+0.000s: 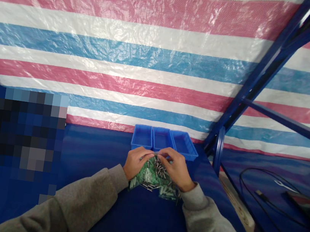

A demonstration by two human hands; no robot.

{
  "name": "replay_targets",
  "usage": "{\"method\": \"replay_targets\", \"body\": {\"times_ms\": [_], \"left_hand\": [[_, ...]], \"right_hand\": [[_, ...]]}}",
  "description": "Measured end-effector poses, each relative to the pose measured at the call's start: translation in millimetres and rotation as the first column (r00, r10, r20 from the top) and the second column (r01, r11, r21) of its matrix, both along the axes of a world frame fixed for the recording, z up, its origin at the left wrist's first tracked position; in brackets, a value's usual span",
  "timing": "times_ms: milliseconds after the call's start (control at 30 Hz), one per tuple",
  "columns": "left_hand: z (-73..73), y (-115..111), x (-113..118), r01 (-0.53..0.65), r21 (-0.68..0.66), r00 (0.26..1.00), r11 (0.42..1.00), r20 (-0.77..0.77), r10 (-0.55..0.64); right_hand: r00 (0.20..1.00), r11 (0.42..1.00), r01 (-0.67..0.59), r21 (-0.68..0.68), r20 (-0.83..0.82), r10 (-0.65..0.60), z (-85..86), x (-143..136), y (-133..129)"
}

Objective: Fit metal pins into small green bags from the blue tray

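My left hand and my right hand meet above a heap of small parts. Thumb and fingers of both are pinched at the two ends of a small, thin, shiny piece; its exact kind is too small to make out. Under the hands, short metal pins lie on crumpled green plastic. Pale, clear-looking little tubes sit in the middle of the heap, and more lie at its front right. A few longer metal pins are along the near edge.
Three blue trays stand side by side behind the hands on the blue table. Blue metal posts rise at the right. Beyond them, a black cable lies on another blue surface. A blurred patch covers the left.
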State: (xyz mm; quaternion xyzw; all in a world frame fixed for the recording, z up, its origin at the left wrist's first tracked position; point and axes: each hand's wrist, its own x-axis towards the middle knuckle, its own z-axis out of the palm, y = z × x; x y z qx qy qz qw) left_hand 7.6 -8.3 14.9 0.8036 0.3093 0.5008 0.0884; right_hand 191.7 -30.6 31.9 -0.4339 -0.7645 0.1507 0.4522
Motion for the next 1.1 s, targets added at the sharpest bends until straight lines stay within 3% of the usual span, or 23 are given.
{"method": "replay_targets", "body": {"times_ms": [733,1100], "left_hand": [[-9.0,4.0,-0.8,-0.016,0.014,1.0,1.0,-0.016,0.017],[-4.0,-1.1,-0.5,-0.004,-0.034,1.0,0.999,-0.006,0.003]], "right_hand": [[0.998,1.0,0.014,0.02,0.069,-0.015,-2.2,-0.3,-2.6],[0.997,0.998,0.029,0.059,0.067,-0.033,-2.0,-0.4,-3.0]]}}
